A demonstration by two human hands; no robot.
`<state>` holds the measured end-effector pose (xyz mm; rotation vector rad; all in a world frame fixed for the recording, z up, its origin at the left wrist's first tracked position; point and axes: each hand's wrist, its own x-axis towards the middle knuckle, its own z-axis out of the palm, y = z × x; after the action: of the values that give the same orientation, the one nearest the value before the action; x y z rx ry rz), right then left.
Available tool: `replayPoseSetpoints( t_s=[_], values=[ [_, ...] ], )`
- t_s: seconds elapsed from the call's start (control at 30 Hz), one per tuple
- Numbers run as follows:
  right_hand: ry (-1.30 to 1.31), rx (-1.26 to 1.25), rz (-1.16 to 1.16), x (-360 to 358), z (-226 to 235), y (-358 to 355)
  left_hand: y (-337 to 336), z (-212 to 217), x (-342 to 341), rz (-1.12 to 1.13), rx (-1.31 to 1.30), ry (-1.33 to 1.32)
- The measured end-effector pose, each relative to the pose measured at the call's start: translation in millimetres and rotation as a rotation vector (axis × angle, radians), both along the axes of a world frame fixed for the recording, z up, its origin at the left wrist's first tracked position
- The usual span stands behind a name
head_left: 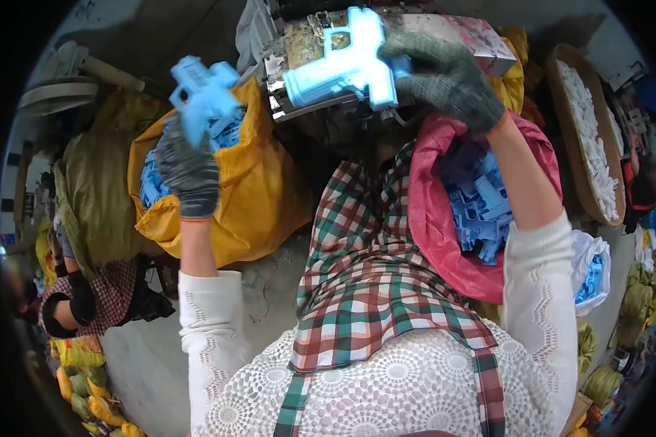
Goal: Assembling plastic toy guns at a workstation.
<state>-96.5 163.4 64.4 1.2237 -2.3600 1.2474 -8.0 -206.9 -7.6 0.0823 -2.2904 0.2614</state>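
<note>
My right hand (452, 80), in a dark grey knit glove, grips a light-blue plastic toy pistol (368, 58) above the machine's worn metal top. The pistol's barrel points left. On the left, my gloved left hand (188, 173) holds another light-blue toy pistol (202, 91), slightly blurred, over an open yellow sack (259, 171). Blue plastic pieces (153, 182) fill that sack around the hand. Below my right forearm, an open pink sack (434, 211) contains many blue toy pistol pieces (482, 207).
A small machine with a stained metal top (299, 44) stands ahead between the sacks. At right are a long brown tray (616, 197) of white pieces and a white bag (598, 295) of blue ones. Other people sit at far left (87, 298) and far right (638, 186).
</note>
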Motion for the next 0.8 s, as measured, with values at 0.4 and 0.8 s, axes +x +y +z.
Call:
replayPoseSetpoints(
  t_s=[0.4, 0.8],
  values=[
    [0.281, 0.240, -0.102, -5.1, 21.5, -14.8, -96.2, -94.7, 8.6, -0.031, 0.243, -0.606],
    [-0.599, 1.160, -0.013, 114.6, -164.6, 142.2, -1.8, -18.4, 80.7, 0.180, 0.521, -1.012]
  ],
)
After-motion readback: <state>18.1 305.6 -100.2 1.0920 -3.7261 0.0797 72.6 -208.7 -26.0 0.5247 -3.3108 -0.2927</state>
